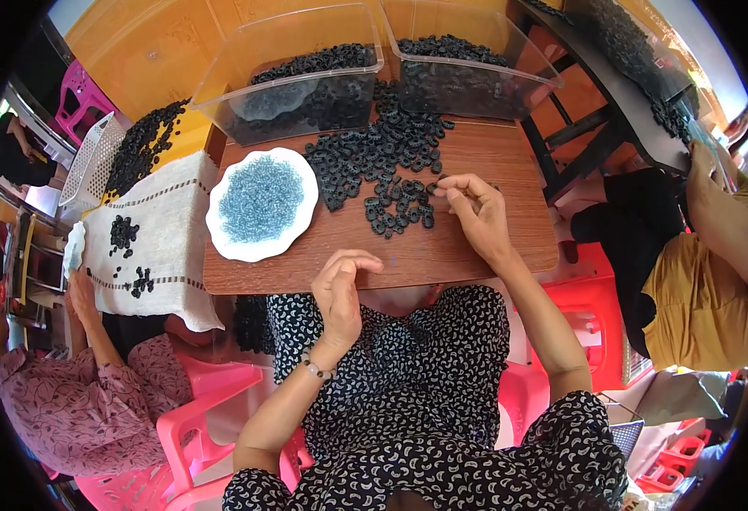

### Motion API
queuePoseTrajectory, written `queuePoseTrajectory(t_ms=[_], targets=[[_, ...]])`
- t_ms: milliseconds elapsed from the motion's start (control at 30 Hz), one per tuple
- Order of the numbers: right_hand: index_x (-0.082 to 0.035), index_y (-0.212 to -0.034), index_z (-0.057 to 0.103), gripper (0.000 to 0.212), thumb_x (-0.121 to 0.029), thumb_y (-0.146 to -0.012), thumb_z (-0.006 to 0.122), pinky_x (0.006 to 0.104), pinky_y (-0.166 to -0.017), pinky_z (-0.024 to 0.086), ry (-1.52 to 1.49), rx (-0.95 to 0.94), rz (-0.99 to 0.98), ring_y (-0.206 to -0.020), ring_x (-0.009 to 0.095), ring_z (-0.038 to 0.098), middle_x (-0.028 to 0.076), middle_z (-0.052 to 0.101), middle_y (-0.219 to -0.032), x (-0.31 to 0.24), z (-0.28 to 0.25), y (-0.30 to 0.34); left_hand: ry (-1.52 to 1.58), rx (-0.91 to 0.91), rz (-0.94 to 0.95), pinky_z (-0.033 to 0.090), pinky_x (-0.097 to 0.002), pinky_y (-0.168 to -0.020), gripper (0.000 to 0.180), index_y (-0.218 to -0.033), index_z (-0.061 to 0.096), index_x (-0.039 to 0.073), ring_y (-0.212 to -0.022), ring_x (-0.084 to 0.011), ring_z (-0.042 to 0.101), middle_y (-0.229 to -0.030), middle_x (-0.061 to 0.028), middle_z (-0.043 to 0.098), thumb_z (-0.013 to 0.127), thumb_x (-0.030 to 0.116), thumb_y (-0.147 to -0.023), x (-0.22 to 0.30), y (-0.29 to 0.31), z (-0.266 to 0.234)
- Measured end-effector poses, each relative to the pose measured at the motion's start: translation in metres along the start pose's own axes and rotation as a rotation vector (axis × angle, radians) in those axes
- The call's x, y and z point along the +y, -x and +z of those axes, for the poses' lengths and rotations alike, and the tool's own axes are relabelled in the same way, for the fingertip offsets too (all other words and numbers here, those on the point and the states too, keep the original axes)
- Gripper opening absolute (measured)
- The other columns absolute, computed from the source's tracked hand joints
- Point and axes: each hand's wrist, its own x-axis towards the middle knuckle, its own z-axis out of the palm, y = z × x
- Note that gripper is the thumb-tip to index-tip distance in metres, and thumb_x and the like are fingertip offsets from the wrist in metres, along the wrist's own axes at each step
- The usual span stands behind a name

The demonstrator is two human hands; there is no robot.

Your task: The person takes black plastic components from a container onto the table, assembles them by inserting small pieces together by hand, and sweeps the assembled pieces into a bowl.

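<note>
Small black ring-shaped pieces (365,157) lie heaped on the brown wooden table, with a smaller cluster (401,207) nearer me. At the right side of that cluster, my right hand (479,215) has thumb and forefinger closed at a small black piece (432,188). My left hand (340,289) hovers over the table's front edge, its fingers curled together; what they hold, if anything, is hidden. To its upper left stands a white scalloped plate (219,217) full of tiny clear bluish beads (261,198).
Two clear plastic bins (302,102) (476,81) with black pieces stand at the table's back. On the left, another person's hand (80,289) is by a cloth-covered table (165,204) holding black pieces. Another person sits at a dark table (630,102) on the right.
</note>
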Motion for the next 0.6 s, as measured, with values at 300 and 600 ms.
queuePoseTrajectory(t_ms=[300, 600], targets=[[-0.001, -0.11, 0.068, 0.018, -0.006, -0.092, 0.066, 0.031, -0.062, 0.047, 0.479, 0.029, -0.103, -0.069, 0.015, 0.06, 0.009, 0.068, -0.086, -0.002, -0.007, 0.005, -0.182, -0.105, 0.012, 0.049, -0.0308, -0.078, 0.042, -0.084, 0.073, -0.003, -0.087, -0.0203, 0.065, -0.093, -0.0121, 0.071, 0.047, 0.024, -0.101, 0.015, 0.007, -0.007], [-0.005, -0.113, 0.069, 0.026, -0.007, -0.086, 0.071, 0.0411, -0.08, 0.049, 0.799, -0.009, -0.328, -0.094, 0.031, 0.056, 0.011, 0.062, -0.09, -0.01, -0.005, -0.008, -0.255, -0.152, 0.058, 0.052, -0.0306, -0.078, 0.035, -0.086, 0.074, -0.003, -0.086, -0.0192, 0.067, -0.094, -0.0115, 0.071, 0.049, 0.017, -0.101, 0.025, 0.004, -0.01]])
